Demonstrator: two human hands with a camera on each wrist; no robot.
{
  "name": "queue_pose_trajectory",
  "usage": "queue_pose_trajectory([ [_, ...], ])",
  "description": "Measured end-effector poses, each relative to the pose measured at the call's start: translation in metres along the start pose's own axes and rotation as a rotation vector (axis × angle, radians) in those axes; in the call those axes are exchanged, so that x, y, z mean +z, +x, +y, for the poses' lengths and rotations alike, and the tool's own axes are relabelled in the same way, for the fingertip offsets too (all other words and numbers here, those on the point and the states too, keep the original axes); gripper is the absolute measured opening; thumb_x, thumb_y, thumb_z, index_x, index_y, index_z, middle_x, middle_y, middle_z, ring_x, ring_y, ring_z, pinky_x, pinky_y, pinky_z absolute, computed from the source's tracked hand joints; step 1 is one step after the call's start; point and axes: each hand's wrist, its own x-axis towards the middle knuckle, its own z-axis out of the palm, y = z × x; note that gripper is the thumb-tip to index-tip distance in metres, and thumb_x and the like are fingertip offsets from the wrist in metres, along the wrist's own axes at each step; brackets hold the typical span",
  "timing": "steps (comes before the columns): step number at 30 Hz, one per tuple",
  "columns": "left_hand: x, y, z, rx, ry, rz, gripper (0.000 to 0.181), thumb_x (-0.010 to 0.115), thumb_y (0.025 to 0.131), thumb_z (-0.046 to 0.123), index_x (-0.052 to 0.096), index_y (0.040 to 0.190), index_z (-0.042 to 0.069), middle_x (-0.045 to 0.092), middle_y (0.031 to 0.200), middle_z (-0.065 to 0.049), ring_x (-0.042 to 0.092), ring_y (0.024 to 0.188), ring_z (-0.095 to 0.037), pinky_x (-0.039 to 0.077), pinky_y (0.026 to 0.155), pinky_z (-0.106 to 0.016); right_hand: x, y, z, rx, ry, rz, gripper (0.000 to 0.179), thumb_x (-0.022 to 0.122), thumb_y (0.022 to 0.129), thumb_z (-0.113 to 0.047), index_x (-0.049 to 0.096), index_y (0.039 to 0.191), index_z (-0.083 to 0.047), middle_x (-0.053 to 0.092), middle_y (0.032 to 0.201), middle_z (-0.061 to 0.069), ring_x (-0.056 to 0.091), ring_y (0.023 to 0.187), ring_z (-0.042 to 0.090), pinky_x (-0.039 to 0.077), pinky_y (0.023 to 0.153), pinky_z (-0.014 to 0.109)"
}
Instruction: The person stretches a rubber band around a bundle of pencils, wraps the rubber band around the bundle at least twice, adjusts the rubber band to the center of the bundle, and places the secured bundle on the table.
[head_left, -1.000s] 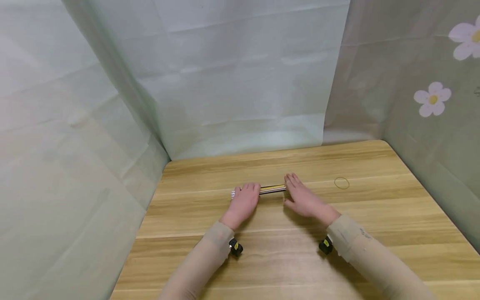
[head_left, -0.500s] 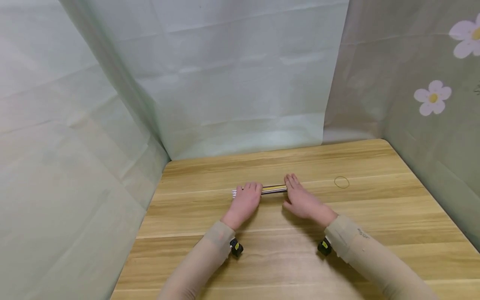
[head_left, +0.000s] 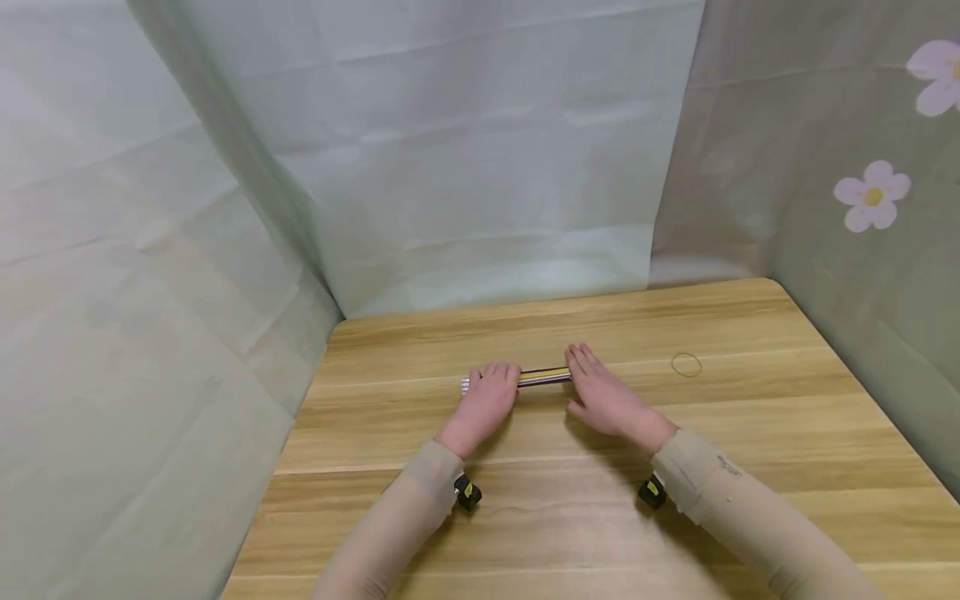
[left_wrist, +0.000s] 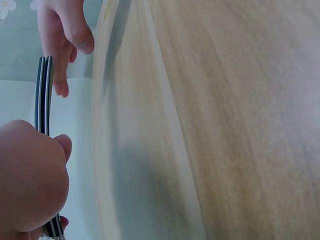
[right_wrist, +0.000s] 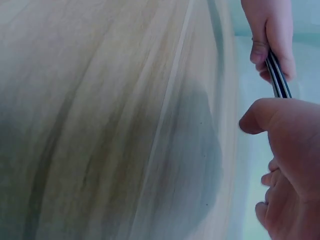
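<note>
A bundle of slim pencils (head_left: pixel 544 377), striped black, yellow and white with pale silvery left ends, lies level across the space between the two hands. My left hand (head_left: pixel 486 404) grips it near the left end, fingers wrapped over the top; in the left wrist view the pencils (left_wrist: pixel 43 95) pass through that fist and stand off the tabletop. My right hand (head_left: pixel 603 396) is held at the right end of the bundle, fingers straight and together, its palm side facing the tips. Whether the palm touches every tip is hidden.
A thin yellowish rubber band (head_left: pixel 686 364) lies on the wooden table (head_left: pixel 555 533) to the right of my right hand. Pale fabric walls (head_left: pixel 487 167) stand behind and at both sides of the table.
My hands stay almost in place; the bundle shifts only slightly between them. The left hand keeps its grip and the right stays flat at the tips.
</note>
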Motion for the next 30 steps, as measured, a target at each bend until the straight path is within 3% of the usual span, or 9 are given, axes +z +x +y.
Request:
queue_pose_trajectory([
  [5,-0.004,0.000,0.002,0.013,0.003,-0.013,0.015,0.044,0.113,0.008,0.054,0.124,0.006,0.063,0.114,-0.010,0.057,0.100,-0.025,0.047,0.082,-0.044,0.000,0.002,-0.002,0.022,-0.042,-0.024,0.087,0.069,0.102,-0.028,0.023,0.159,0.018,0.018,0.169,0.036,0.014,0.159,0.051,0.017,0.127,0.057],
  [11,-0.006,-0.001,0.006,0.033,0.078,0.009,0.018,0.042,0.113,0.008,0.056,0.124,0.005,0.064,0.113,-0.010,0.060,0.100,-0.025,0.051,0.081,-0.045,-0.002,0.002,-0.008,0.048,-0.141,-0.047,0.086,0.070,0.102,-0.031,0.026,0.158,0.019,0.019,0.168,0.037,0.012,0.159,0.051,0.016,0.127,0.056],
  [16,-0.008,-0.001,0.008,0.035,0.126,0.038,0.016,0.044,0.112,0.009,0.057,0.119,0.005,0.062,0.106,-0.008,0.060,0.096,-0.024,0.051,0.078,-0.043,-0.004,0.001,-0.011,0.032,-0.237,-0.033,0.085,0.070,0.101,-0.031,0.029,0.157,0.019,0.020,0.167,0.038,0.015,0.158,0.051,0.019,0.127,0.056],
  [25,-0.008,-0.001,0.009,0.050,0.183,0.007,0.017,0.043,0.113,0.011,0.057,0.121,0.005,0.060,0.105,-0.009,0.059,0.096,-0.024,0.051,0.078,-0.043,-0.004,-0.003,-0.012,-0.037,-0.423,-0.016,0.074,0.061,0.105,-0.030,0.037,0.153,0.021,0.029,0.165,0.038,0.022,0.157,0.052,0.026,0.125,0.055],
  [30,-0.006,-0.002,0.008,0.031,0.125,-0.021,0.016,0.044,0.113,0.008,0.056,0.123,0.005,0.061,0.110,-0.010,0.058,0.099,-0.025,0.053,0.084,-0.046,0.000,-0.003,-0.009,-0.029,-0.339,-0.012,0.084,0.066,0.104,-0.038,0.032,0.156,0.020,0.026,0.166,0.038,0.018,0.158,0.051,0.024,0.126,0.055],
])
